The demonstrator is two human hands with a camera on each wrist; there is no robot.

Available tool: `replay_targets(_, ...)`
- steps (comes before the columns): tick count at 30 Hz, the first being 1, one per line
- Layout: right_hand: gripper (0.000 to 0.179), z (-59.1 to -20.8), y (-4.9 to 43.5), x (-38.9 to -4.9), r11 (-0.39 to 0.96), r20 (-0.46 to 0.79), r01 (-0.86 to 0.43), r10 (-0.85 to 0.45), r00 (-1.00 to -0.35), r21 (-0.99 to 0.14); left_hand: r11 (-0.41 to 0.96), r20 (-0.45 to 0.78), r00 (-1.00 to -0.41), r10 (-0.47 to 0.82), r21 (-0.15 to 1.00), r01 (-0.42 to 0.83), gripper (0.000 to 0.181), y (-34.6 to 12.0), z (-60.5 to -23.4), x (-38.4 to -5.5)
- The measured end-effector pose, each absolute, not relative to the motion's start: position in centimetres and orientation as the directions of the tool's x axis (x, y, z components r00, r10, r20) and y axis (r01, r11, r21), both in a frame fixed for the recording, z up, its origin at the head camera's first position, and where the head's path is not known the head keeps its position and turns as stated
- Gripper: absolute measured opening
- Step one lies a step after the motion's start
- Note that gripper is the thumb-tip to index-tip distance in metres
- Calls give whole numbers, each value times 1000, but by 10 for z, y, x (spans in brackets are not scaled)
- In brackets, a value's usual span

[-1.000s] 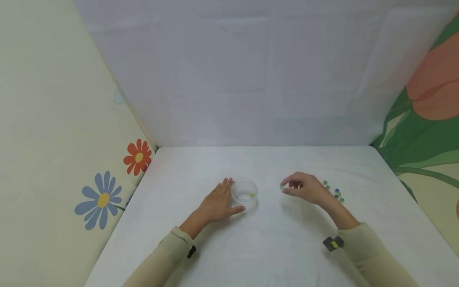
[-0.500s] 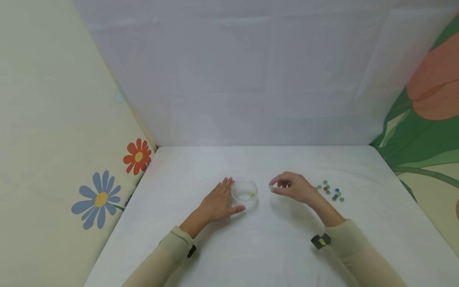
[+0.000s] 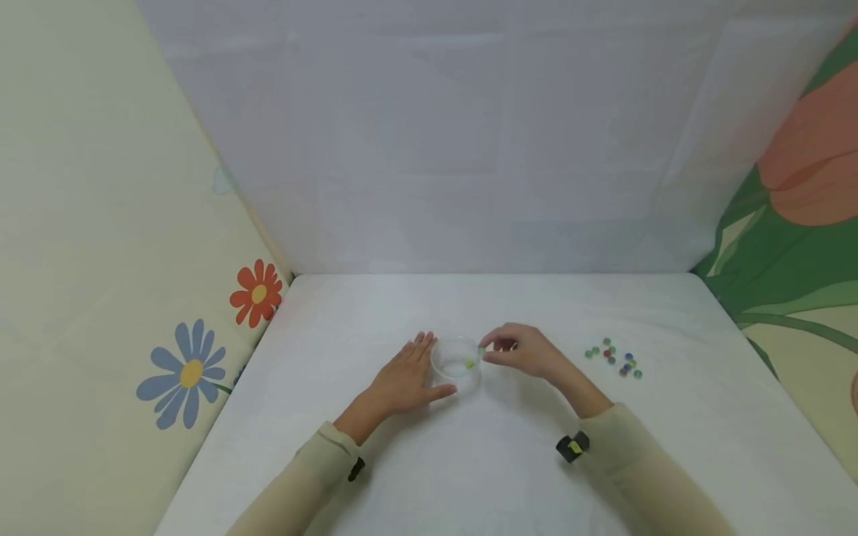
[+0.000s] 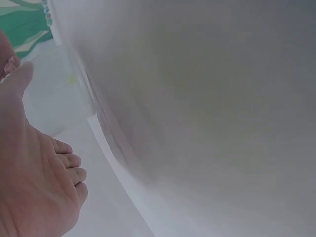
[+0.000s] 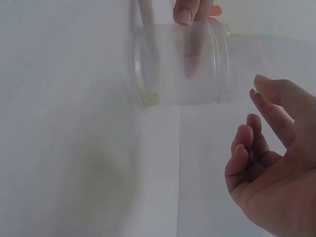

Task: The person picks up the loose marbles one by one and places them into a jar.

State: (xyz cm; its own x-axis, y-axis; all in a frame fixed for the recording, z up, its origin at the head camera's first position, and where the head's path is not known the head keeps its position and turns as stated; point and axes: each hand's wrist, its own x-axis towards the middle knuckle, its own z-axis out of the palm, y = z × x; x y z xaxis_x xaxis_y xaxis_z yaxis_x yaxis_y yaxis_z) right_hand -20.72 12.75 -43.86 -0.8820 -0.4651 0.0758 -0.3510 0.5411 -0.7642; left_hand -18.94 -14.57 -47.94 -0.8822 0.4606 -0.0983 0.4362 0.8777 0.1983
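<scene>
A clear plastic jar (image 3: 450, 367) stands upright on the white table, with a yellow-green marble (image 5: 149, 98) at its bottom. Flat on the table, my left hand (image 3: 402, 381) rests against the jar's left side, fingers extended and thumb spread out in front of it. My right hand (image 3: 526, 353) pinches a pale green glass marble (image 5: 255, 89) between thumb and index finger. It is at the jar's right rim, and in the right wrist view a small gap separates the marble from the jar's mouth. The left wrist view shows my left palm (image 4: 37, 182) beside the jar.
Several loose marbles (image 3: 606, 353) in green, blue and red lie on the table to the right of my right hand. A white cloth wall (image 3: 469, 149) rises behind the table, with flower-patterned panels on both sides.
My right hand has moved left with the green marble, from near the loose marbles to the jar's rim. My left hand and the jar have stayed in place.
</scene>
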Motion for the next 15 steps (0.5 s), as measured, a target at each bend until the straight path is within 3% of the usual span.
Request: replay_targets(15, 19, -445, 110, -213, 512, 81, -357, -484, -871, -781, 871, -99, -873, 478, 182, 456, 108, -146, -478, -190)
